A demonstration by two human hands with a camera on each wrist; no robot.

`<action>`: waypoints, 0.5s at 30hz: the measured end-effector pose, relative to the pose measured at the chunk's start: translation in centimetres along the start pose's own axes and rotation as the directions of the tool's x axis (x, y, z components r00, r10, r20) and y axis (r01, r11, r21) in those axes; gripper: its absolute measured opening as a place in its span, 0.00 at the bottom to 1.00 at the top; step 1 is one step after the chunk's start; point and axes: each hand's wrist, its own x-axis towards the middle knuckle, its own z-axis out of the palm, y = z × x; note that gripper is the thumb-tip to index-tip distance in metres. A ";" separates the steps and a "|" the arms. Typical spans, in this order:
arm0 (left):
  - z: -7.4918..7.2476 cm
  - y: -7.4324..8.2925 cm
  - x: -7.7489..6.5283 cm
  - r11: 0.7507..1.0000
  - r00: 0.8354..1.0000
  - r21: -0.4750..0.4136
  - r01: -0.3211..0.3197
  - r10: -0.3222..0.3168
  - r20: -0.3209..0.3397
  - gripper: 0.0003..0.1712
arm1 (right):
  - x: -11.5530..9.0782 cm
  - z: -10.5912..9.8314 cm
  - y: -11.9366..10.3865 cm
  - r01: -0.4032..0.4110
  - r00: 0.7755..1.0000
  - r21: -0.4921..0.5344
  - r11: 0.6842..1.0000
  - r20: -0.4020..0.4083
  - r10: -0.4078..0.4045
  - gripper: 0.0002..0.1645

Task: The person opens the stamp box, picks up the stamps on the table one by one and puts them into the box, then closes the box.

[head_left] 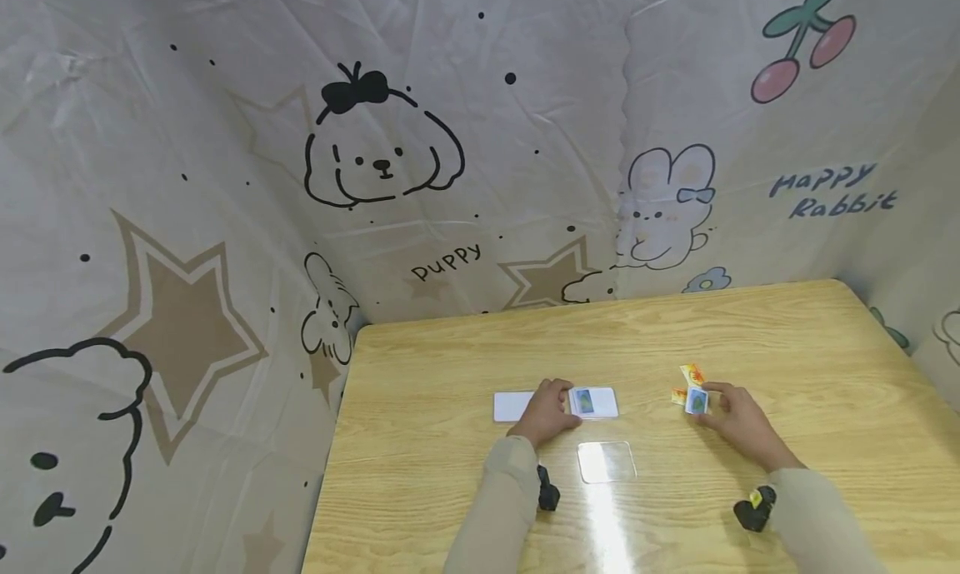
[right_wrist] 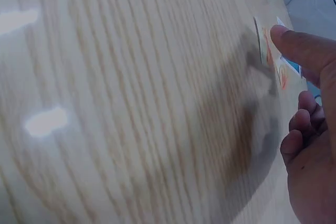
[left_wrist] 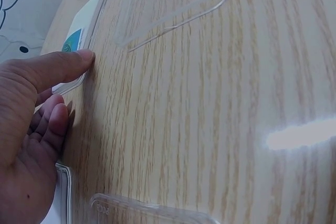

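Note:
In the head view my left hand (head_left: 547,411) spans the left end of a white card (head_left: 603,401) in clear plastic, which bears a small blue-green picture (head_left: 584,401). Its thumb touches the near edge of that card (left_wrist: 93,14) in the left wrist view; the fingertips behind are partly hidden. Farther right, my right hand (head_left: 738,424) pinches a small card with a blue-green picture (head_left: 696,401) between thumb and forefinger. Orange-and-yellow small cards (head_left: 693,375) show beside and behind it. The right thumb hides part of these cards in the right wrist view.
Another white card (head_left: 512,406) lies left of my left hand. A clear plastic sleeve (head_left: 606,463) lies nearer me, and a second clear piece (left_wrist: 152,208) appears low in the left wrist view. A printed cloth (head_left: 420,224) hangs behind the wooden table (head_left: 420,474).

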 end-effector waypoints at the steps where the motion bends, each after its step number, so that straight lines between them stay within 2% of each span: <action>1: 0.0 0.0 0.0 1.000 1.000 0.001 0.002 -0.002 0.000 0.38 | 0.1 0.2 -0.3 0.007 1.000 -0.003 1.000 -0.002 -0.007 0.41; 15: -0.1 0.2 -0.1 1.000 1.000 -0.018 0.000 0.000 0.001 0.37 | 1.9 3.8 -4.6 0.121 0.993 0.007 0.993 0.010 -0.121 0.35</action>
